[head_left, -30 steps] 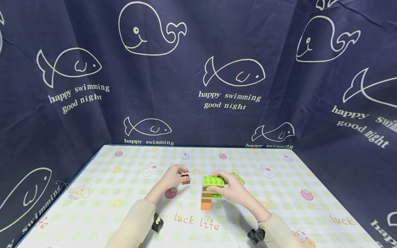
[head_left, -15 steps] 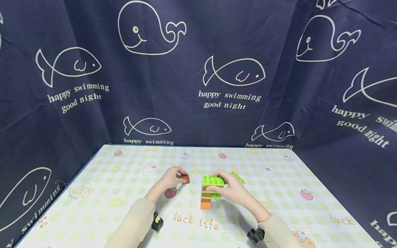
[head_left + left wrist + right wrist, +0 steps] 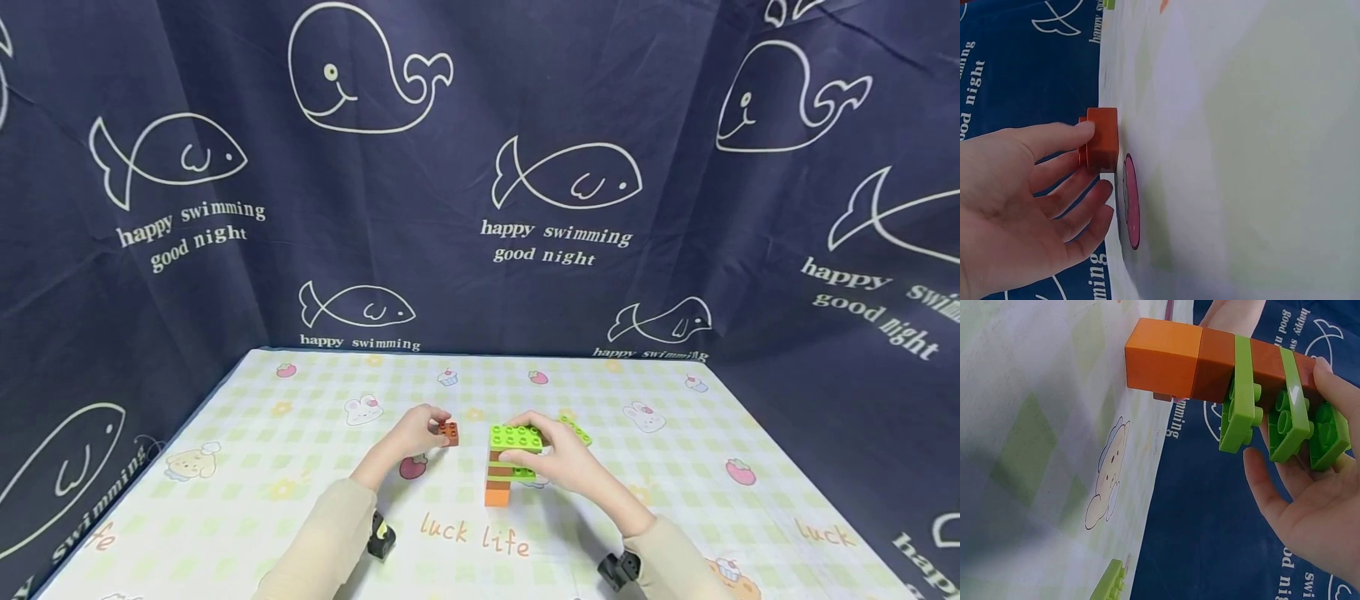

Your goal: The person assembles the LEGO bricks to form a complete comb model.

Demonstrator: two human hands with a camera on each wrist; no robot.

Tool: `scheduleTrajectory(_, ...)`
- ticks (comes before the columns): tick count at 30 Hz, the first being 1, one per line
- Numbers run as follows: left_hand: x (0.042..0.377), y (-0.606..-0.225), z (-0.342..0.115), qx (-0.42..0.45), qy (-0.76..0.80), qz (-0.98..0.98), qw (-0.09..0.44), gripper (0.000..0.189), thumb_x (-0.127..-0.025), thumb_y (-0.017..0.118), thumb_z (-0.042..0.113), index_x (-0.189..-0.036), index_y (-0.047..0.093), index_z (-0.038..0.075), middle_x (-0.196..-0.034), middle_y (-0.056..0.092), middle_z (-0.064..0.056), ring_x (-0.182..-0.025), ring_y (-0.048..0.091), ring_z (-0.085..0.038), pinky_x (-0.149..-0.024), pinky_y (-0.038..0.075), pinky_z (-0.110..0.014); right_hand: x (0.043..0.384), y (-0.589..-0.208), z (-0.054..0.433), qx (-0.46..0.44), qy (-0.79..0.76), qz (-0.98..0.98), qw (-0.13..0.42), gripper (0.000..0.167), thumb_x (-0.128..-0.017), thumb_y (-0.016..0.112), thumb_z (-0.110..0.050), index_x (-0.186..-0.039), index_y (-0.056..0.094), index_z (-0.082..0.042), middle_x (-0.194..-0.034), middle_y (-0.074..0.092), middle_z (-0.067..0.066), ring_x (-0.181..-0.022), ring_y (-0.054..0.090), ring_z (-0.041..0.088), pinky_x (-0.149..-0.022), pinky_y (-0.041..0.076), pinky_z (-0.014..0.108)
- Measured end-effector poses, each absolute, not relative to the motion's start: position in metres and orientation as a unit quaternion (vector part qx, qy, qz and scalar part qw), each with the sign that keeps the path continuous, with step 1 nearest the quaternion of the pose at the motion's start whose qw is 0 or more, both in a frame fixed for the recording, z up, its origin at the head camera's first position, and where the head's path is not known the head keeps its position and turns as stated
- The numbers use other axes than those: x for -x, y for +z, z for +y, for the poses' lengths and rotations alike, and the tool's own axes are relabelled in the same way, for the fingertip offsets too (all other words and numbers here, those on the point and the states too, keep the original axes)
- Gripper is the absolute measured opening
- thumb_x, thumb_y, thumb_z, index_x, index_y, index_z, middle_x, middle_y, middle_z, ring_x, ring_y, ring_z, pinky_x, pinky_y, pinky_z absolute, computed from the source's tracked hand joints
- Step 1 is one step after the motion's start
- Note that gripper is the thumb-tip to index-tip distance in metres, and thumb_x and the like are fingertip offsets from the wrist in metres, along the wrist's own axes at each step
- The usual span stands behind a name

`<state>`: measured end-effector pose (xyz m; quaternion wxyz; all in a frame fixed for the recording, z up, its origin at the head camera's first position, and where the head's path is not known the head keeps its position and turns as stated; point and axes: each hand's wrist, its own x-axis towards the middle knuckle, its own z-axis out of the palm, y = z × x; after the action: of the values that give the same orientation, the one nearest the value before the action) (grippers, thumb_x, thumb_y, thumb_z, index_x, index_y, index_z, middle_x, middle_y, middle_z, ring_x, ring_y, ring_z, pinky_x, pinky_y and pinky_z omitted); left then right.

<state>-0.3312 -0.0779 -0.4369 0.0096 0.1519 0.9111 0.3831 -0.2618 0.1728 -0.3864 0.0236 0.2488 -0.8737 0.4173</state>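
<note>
My left hand (image 3: 417,430) pinches a reddish-brown toy building brick (image 3: 451,432) between thumb and fingers, its studs showing on top. In the left wrist view the brick (image 3: 1104,139) is right at the tabletop, the thumb lying on its near side. To the right stands a tower of toy building bricks (image 3: 498,472): an orange brick (image 3: 1163,356) at the bottom, then brown bricks alternating with green plates that jut out to one side. My right hand (image 3: 558,457) grips the tower near its top, thumb in front; its other fingers are partly hidden behind the green plates.
A loose bright green studded plate (image 3: 576,430) lies on the table behind the right hand. The table is covered by a checked, printed cloth (image 3: 300,550). A dark blue curtain (image 3: 450,208) hangs behind and at both sides.
The brown brick has turned in my left fingers, so its studs now show, and the left hand has shifted slightly left. My right hand and the tower stay put.
</note>
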Motion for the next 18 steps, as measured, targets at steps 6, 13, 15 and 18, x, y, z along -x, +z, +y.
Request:
scheduleTrajectory(6, 0.3304, -0.4367, -0.0781, -0.159, 0.376, 0.913, 0.011, 0.038, -0.074, 0.075, 0.002, -0.110, 0.064, -0.002, -0.111, 0.063, -0.017, -0.099, 0.061, -0.030, -0.088, 0.050, -0.041, 0.2607, -0.3842, 0.1732, -0.248, 0.427, -0.870, 0.016, 0.041, -0.081, 0.072, -0.034, -0.115, 0.059, -0.016, -0.081, 0.061, -0.004, -0.067, 0.052, 0.005, -0.062, 0.046, 0.022)
scheduleTrajectory(13, 0.3303, -0.4368, -0.0777, -0.145, 0.375, 0.915, 0.018, 0.044, -0.071, 0.078, 0.002, -0.113, 0.062, -0.003, -0.110, 0.064, -0.016, -0.098, 0.061, -0.029, -0.087, 0.050, -0.041, 0.2589, -0.3812, 0.1736, -0.253, 0.430, -0.867, 0.016, 0.043, -0.080, 0.072, -0.039, -0.114, 0.060, -0.016, -0.082, 0.062, -0.003, -0.068, 0.053, 0.007, -0.062, 0.046, 0.022)
scheduleTrajectory(15, 0.3304, -0.4367, -0.0777, -0.144, 0.375, 0.915, 0.020, 0.044, -0.071, 0.078, 0.003, -0.111, 0.062, -0.003, -0.107, 0.065, -0.015, -0.096, 0.061, -0.028, -0.087, 0.050, -0.040, 0.2592, -0.3817, 0.1735, -0.252, 0.429, -0.867, 0.015, 0.042, -0.080, 0.072, -0.038, -0.114, 0.060, -0.016, -0.082, 0.062, -0.003, -0.068, 0.053, 0.006, -0.062, 0.046, 0.022)
scheduleTrajectory(18, 0.3300, -0.4374, -0.0778, -0.144, 0.375, 0.916, 0.021, 0.038, -0.071, 0.079, 0.004, -0.106, 0.065, -0.001, -0.103, 0.066, -0.012, -0.091, 0.061, -0.024, -0.084, 0.050, -0.039, 0.2591, -0.3829, 0.1729, -0.250, 0.425, -0.870, 0.017, 0.041, -0.081, 0.072, -0.034, -0.114, 0.060, -0.015, -0.081, 0.061, -0.003, -0.066, 0.052, 0.004, -0.061, 0.046, 0.021)
